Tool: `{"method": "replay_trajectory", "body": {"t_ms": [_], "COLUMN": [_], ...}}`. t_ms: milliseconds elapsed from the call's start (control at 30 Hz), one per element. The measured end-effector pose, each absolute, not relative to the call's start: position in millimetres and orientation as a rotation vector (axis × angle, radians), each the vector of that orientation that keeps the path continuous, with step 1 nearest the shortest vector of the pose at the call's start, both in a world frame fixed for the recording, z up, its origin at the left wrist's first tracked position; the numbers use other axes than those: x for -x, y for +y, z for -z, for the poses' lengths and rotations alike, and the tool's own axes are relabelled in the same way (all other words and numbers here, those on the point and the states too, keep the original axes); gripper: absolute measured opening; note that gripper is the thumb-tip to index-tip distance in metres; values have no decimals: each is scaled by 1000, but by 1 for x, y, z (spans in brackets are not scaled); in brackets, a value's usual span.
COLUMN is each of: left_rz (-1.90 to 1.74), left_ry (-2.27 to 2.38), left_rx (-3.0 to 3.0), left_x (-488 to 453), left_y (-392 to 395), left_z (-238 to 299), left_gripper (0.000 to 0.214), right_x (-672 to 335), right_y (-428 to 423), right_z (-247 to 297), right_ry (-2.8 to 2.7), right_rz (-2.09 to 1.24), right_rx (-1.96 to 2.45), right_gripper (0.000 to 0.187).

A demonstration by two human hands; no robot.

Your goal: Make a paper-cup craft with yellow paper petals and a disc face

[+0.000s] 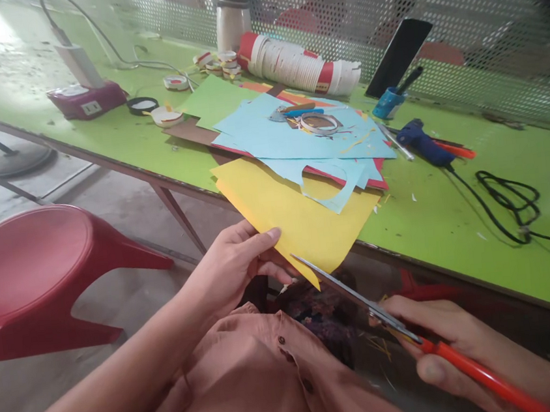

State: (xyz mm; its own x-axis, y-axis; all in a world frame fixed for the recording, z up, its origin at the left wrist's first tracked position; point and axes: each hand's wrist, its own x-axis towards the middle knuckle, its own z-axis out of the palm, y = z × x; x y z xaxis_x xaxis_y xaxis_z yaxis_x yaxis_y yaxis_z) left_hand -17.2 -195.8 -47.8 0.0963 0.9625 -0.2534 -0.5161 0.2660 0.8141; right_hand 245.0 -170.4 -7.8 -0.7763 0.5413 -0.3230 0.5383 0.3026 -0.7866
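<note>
At tbl (455,233) edge: L grip (236,259) pinching yellow paper (300,210), R grip (470,333) closed rnd scissors (350,294).

Red-handled scissors (423,344) slant across the yellow paper (311,225) near its lower corner.

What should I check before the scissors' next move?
1. Left hand gripping the yellow paper sheet: ok.
2. Right hand holding the red-handled metal scissors: ok.
3. Left fingers clear of the blades: cannot tell; thumb is apart, others partly hidden.
4. Light-blue paper with round cutout off the sheet: not ok, overlaps it.
5. Dark-blue plastic glue gun switched off: cannot tell.
</note>
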Motion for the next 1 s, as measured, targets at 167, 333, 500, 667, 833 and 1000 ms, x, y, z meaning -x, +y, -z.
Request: {"method": "replay_trajectory", "body": {"t_ms": [167,333,500,667,833,1000], "left_rz": [-1229,-1230,-1248,-1246,-1255,-1257], "left_ry": [929,940,974,986,983,973], "left_rx": [-639,-660,-653,-650,-640,-635], "left_x": [18,18,16,13,12,13], "left_y": [-195,-194,-194,-195,-196,-196], "left_z": [48,47,48,46,45,46], "left_gripper": [19,20,23,24,25,25], "right_x": [-247,-247,-245,-243,-242,-243], "right_y": [-169,-169,-171,-172,-171,-171], "right_z": [11,11,12,14,13,15], "right_ry": [-2526,-2526,-2517,-2509,-2508,-2505], "right_rz": [-1529,-1520,-1542,-1550,-1556,-1564], "right_rx": [1024,1032,1031,1021,1009,1013], "right_gripper": [49,48,51,52,53,56]}}
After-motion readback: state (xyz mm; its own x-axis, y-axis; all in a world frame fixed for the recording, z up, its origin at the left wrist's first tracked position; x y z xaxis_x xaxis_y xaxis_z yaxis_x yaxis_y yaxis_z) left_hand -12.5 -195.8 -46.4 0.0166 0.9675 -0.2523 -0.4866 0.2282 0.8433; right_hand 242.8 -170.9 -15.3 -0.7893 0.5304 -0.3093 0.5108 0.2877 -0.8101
